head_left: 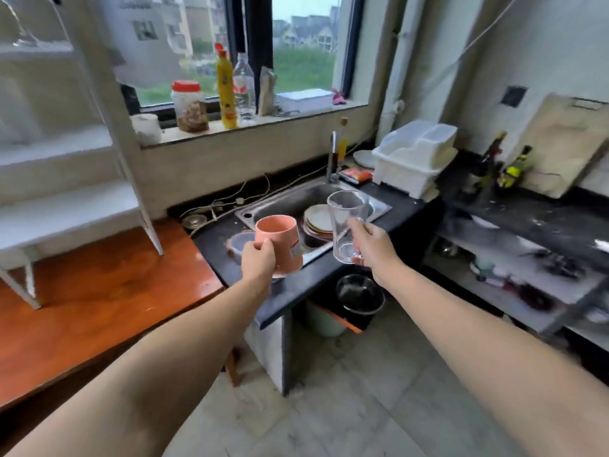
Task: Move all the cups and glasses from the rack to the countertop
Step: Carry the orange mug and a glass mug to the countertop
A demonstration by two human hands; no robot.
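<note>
My left hand (258,258) grips the pink cup (278,244) by its side; my right hand (369,244) grips the clear glass (346,225) low, upright for setting down. Both hover over the dark countertop (316,275). At twelve o'clock, the sink (290,201) holds stacked plates (318,222).
</note>
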